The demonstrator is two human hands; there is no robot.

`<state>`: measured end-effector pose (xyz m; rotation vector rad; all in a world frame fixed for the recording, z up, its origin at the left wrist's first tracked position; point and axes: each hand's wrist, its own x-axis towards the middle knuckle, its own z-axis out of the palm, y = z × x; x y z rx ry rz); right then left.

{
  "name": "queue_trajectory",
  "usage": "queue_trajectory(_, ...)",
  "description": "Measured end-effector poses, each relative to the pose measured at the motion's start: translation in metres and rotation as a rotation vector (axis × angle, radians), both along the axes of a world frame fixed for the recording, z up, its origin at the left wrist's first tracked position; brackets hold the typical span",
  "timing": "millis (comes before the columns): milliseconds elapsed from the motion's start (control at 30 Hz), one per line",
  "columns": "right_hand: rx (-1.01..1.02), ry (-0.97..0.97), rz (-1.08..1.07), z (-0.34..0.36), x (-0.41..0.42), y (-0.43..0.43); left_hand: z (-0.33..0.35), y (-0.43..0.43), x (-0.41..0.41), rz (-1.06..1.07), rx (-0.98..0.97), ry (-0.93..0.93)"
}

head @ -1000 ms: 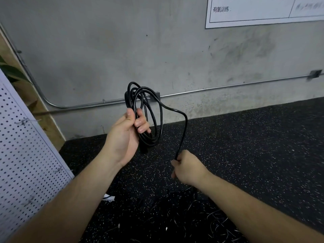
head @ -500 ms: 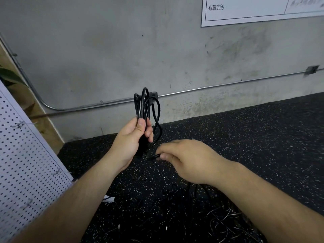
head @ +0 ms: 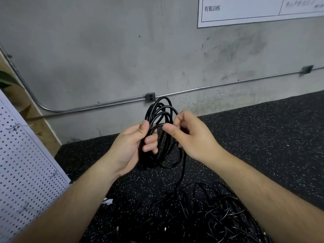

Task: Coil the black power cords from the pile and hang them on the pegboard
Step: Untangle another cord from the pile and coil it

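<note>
Black coil gripped by left hand; right hand has risen, pinching its loop

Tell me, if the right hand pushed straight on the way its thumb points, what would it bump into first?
The right hand points left, across the coil it grips. Past those loops it would likely meet the left hand, though depth is unclear.

A white sheet fixed high on the concrete wall bore the printed Chinese characters 有氧训练 in its ruled left cell, while the handwriting in the cell to their right was too blurred to read.
</note>
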<state>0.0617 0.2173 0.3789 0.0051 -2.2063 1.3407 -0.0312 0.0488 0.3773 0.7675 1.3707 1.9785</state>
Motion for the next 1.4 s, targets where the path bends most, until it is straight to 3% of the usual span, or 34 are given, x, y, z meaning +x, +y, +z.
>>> queue_trajectory(133, -0.062, -0.071, 0.102, -0.029, 0.000, 0.007, 0.011, -0.008, -0.008, 0.038, 0.088, -0.058)
queue_trajectory(333, 0.000, -0.414, 0.166, -0.069, 0.004, 0.016, 0.029, -0.024, -0.022, 0.066, 0.296, -0.206)
queue_trajectory(433, -0.039, -0.323, 0.116, -0.067, -0.002, 0.011, 0.027, -0.026, -0.023, 0.125, 0.271, -0.176)
queue_trajectory(667, -0.151, -0.191, -0.050, -0.036, -0.012, -0.004, 0.014, -0.016, -0.013, 0.040, 0.240, -0.238)
queue_trajectory(733, -0.241, -0.256, -0.083, -0.030, -0.014, -0.010, 0.011, -0.013, -0.012, 0.038, 0.237, -0.248)
queue_trajectory(833, -0.535, -0.423, -0.011, -0.015, -0.012, -0.016, 0.009, -0.010, -0.011, 0.034, 0.220, -0.247)
queue_trajectory(900, -0.503, -0.423, 0.057, -0.009, -0.008, -0.018, 0.007, -0.009, -0.009, 0.004, 0.207, -0.258)
queue_trajectory(1000, -0.396, -0.335, 0.068, -0.007, 0.000, -0.018, 0.003, -0.010, -0.010, -0.107, 0.212, -0.332)
queue_trajectory(1100, -0.596, -0.309, 0.163, -0.006, 0.000, -0.014, -0.001, -0.011, -0.014, -0.366, 0.271, -0.462)
queue_trajectory(1200, -0.698, -0.250, 0.200, -0.006, -0.004, -0.011, -0.007, -0.008, -0.017, -0.458, 0.298, -0.528)
queue_trajectory(1300, -0.764, -0.199, 0.244, -0.006, -0.005, -0.008, -0.008, -0.005, -0.015, -0.441, 0.289, -0.529)
queue_trajectory(1400, -0.605, -0.172, 0.115, -0.002, -0.006, -0.010, -0.005, -0.004, -0.012, -0.231, 0.191, -0.457)
